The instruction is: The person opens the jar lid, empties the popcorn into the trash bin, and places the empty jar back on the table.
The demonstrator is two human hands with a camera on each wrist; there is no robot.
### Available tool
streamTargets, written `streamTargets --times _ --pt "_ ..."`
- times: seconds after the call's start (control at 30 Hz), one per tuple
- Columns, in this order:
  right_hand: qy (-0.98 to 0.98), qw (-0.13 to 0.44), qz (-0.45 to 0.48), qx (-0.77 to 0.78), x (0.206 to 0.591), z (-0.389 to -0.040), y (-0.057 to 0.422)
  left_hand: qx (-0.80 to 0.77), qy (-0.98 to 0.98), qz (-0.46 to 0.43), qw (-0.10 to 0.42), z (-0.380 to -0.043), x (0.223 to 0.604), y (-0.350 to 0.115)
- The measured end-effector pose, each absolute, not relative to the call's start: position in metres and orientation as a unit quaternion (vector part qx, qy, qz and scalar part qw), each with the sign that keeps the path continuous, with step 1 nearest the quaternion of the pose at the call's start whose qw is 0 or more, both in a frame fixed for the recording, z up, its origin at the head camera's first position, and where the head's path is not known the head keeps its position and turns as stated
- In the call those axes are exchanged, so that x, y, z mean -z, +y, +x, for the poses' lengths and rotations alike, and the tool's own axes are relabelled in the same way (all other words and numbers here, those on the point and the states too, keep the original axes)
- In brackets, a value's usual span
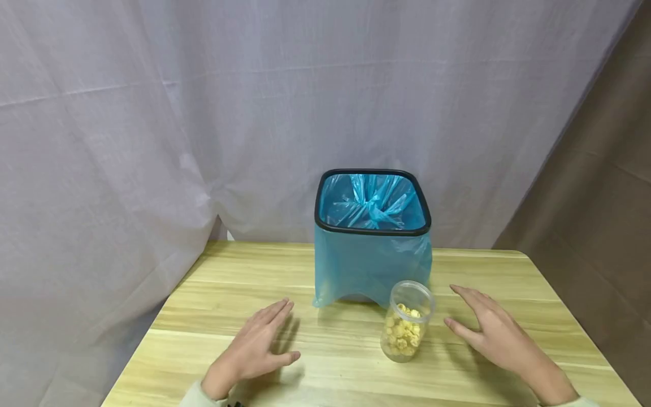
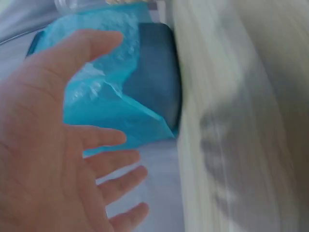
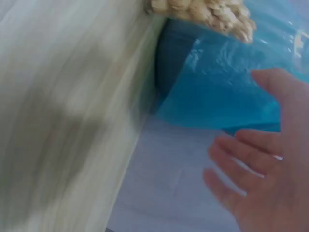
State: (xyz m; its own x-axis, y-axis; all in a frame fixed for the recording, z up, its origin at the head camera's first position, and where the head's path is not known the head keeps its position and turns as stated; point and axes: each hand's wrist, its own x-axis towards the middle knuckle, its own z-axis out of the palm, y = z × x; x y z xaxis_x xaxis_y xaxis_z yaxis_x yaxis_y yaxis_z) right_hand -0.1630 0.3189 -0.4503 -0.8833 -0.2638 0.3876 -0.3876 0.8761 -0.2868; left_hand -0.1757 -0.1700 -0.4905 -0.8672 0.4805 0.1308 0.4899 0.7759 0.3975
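A clear plastic jar [image 1: 402, 333] with yellow popcorn inside stands upright on the table, its mouth toward the head camera. Behind it is a trash bin [image 1: 373, 233] with a black rim, lined with a blue plastic bag [image 1: 366, 263] folded down over the outside. To the left of the jar, my left hand [image 1: 254, 345] hovers over the table with fingers spread and nothing in it. My right hand [image 1: 500, 339] is just right of the jar, apart from it, with thumb and fingers extended. In the right wrist view the popcorn [image 3: 207, 14] shows at the top.
The wooden table [image 1: 193, 333] ends at a back edge just behind the bin. A pale grey curtain [image 1: 264, 124] hangs behind and to the left, and a brown cloth [image 1: 595, 226] hangs on the right.
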Motion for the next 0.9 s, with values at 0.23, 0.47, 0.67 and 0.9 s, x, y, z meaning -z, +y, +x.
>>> streamTargets --times 0.23,0.47,0.67,0.9 --pt "-0.918 0.213 0.228 -0.245 0.43 -0.167 0.325 0.308 -0.904 -0.294 -0.02 -0.173 0.479 -0.148" --pt "-0.9 0.182 0.275 -0.285 0.41 -0.17 0.319 0.373 -0.872 -0.316 -0.032 -0.174 0.477 -0.117" --pt "-0.892 0.154 0.303 -0.299 0.408 -0.175 0.306 0.387 -0.86 -0.333 -0.023 -0.179 0.483 -0.087" --pt "-0.912 0.145 0.279 -0.266 0.409 -0.181 0.294 0.428 -0.839 -0.33 -0.058 -0.19 0.491 -0.047"
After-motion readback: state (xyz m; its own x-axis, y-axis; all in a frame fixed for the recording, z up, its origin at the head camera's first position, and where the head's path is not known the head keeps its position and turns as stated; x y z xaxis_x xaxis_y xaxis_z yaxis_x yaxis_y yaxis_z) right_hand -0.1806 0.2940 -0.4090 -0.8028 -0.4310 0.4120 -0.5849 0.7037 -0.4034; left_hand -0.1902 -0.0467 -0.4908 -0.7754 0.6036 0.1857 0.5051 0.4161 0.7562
